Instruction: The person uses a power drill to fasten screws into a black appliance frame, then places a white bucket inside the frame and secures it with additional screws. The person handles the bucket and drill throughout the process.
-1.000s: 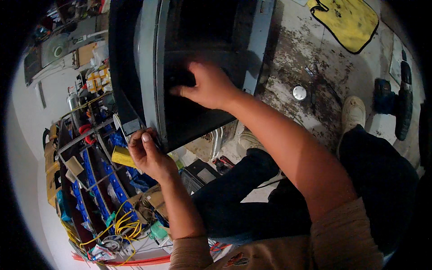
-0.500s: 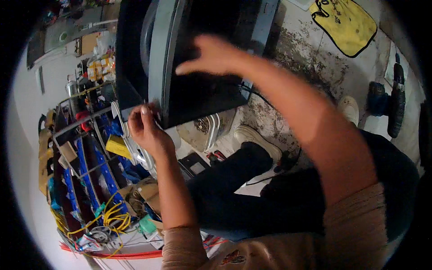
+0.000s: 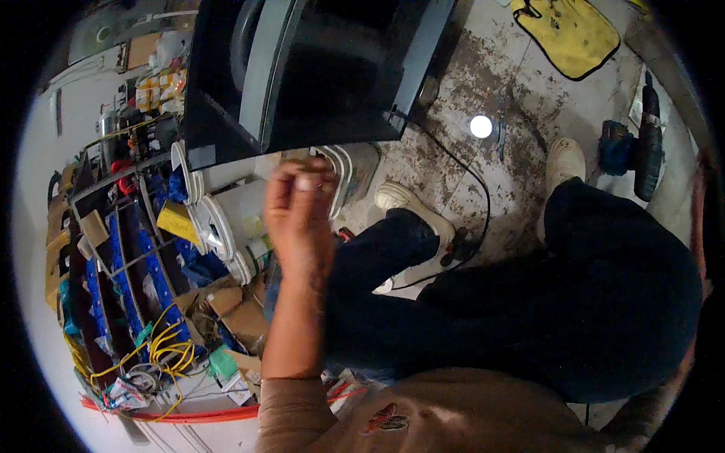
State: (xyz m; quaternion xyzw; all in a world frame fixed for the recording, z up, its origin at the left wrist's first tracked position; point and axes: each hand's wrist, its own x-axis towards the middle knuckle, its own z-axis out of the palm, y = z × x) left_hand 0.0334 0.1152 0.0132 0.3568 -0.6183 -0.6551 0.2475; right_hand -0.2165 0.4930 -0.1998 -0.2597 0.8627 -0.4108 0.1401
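My left hand (image 3: 300, 215) is raised below the lower edge of a large black box-shaped appliance (image 3: 332, 83), apart from it as far as I can see. Its fingers are curled in, thumb against fingertips; whatever they may hold is too small to make out. The appliance has grey metal edges, a dark glossy inside and a rounded dark ring at its left. A black cable (image 3: 476, 177) runs from its lower right side across the floor. My right hand is out of the picture; only its sleeve (image 3: 638, 419) and a strip of arm show at the right rim.
A cordless drill (image 3: 648, 151) and a yellow cloth (image 3: 570, 34) lie on the stained floor to the right. White bucket lids (image 3: 215, 226), a yellow block (image 3: 180, 222), cardboard, blue bins and yellow cables crowd the left. A bright white disc (image 3: 480, 127) shows on the floor.
My right hand has left the appliance's opening and gone out of view. My left hand has come away from the appliance's lower left corner, shifting right in the picture, fingers still curled.
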